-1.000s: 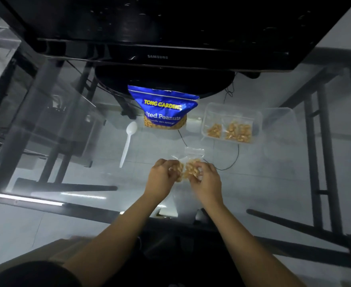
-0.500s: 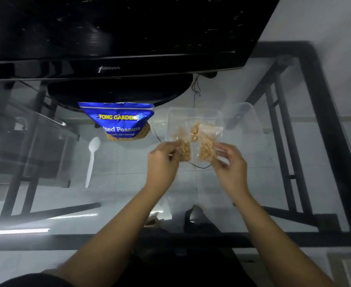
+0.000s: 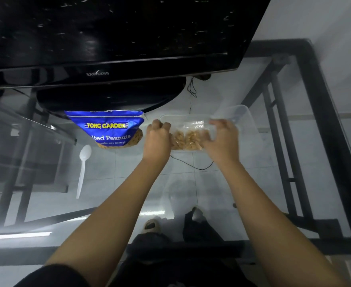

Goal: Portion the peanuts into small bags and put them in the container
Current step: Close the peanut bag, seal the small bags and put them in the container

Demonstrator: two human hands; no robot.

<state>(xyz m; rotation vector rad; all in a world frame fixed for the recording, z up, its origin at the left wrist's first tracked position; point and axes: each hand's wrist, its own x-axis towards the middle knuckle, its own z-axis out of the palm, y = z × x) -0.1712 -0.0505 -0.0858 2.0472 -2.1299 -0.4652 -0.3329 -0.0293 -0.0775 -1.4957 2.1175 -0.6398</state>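
- Left hand [image 3: 157, 137] and right hand [image 3: 222, 137], fingers curled, grip the ends of a small bag [image 3: 188, 138] of peanuts over the container [image 3: 235, 112].
- Spoon [image 3: 83, 168] lies left on the glass table [image 3: 46, 162].
- Peanut pack [image 3: 106, 128] stands beyond, under the TV [image 3: 108, 38].

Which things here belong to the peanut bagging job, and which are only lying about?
Belong to the job:
- small bag of peanuts, held by left hand and right hand
- clear container
- blue peanut pouch
- white plastic spoon

Only lying about:
- Samsung TV
- black cable
- glass table
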